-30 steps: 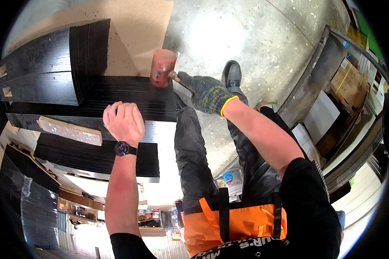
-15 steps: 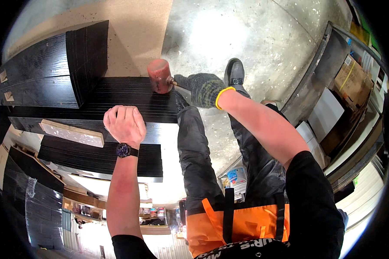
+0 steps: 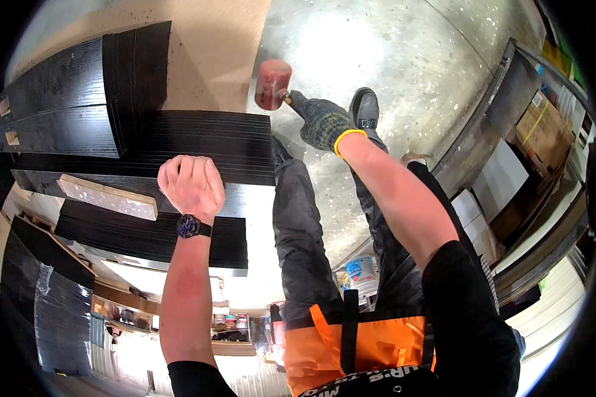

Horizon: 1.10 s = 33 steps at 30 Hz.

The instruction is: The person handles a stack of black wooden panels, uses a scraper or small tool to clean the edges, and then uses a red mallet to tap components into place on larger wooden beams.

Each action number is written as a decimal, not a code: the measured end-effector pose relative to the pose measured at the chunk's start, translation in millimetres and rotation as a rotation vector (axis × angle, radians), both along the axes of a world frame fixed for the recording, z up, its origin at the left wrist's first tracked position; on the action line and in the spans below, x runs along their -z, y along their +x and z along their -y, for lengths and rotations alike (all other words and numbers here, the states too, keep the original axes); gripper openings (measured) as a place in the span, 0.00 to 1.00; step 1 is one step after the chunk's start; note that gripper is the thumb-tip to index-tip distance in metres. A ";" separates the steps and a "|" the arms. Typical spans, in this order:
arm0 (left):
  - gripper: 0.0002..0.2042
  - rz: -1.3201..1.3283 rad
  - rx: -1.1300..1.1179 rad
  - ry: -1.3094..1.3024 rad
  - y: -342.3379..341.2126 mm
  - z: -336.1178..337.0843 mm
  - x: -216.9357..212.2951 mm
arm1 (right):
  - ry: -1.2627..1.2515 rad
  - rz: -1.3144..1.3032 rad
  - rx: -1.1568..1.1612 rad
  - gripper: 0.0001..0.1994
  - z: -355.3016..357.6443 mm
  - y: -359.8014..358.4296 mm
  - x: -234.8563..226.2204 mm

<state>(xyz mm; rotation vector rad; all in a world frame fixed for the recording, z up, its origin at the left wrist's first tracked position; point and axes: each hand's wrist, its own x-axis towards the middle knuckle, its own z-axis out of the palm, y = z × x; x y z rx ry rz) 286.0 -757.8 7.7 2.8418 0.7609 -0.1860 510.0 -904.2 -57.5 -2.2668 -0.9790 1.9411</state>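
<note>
My right hand (image 3: 324, 122), in a dark knit glove with a yellow cuff, grips the handle of a red rubber mallet (image 3: 272, 84). The mallet head hangs just above the right end of a stack of black ribbed boards (image 3: 212, 142). My left hand (image 3: 191, 184), bare with a dark wristwatch, presses fingers down on the boards' near edge. A pale wooden block (image 3: 109, 196) lies on the boards to the left of that hand.
More black boards (image 3: 66, 92) are stacked at the left on a beige sheet (image 3: 212, 46). The grey concrete floor (image 3: 391, 53) spreads ahead. Shelving with cardboard boxes (image 3: 543, 126) lines the right. My dark shoe (image 3: 365, 106) stands by the mallet.
The mallet swung down to the boards' right end half a second ago, then rose back up and away. My left hand stayed pressed on the boards.
</note>
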 end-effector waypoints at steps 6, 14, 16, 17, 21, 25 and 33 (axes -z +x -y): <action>0.11 -0.031 -0.002 -0.004 -0.9 -0.2 -0.6 | -0.026 -0.095 -0.132 0.34 -1.4 -10.8 12.5; 0.11 -0.020 -0.003 -0.001 -0.9 -0.3 -1.1 | -0.047 -0.035 -0.043 0.32 -5.8 -11.1 19.6; 0.11 -0.055 -0.004 -0.017 -2.8 -0.3 -1.7 | -0.063 -0.094 -0.141 0.30 -14.7 -6.4 8.5; 0.11 -0.055 -0.004 -0.018 -1.7 -0.1 -1.4 | -0.015 -0.034 -0.138 0.30 -6.1 -9.8 24.2; 0.10 -0.026 -0.004 -0.004 -0.2 1.2 -1.0 | -0.100 -0.002 0.036 0.31 -7.0 -13.1 24.1; 0.10 -0.024 0.002 -0.016 -2.9 -0.1 -1.1 | -0.104 -0.084 -0.101 0.31 -6.2 -16.5 30.7; 0.10 0.027 0.016 -0.010 -0.2 -0.2 -0.1 | -0.017 -0.057 -0.085 0.28 -6.8 -17.2 37.7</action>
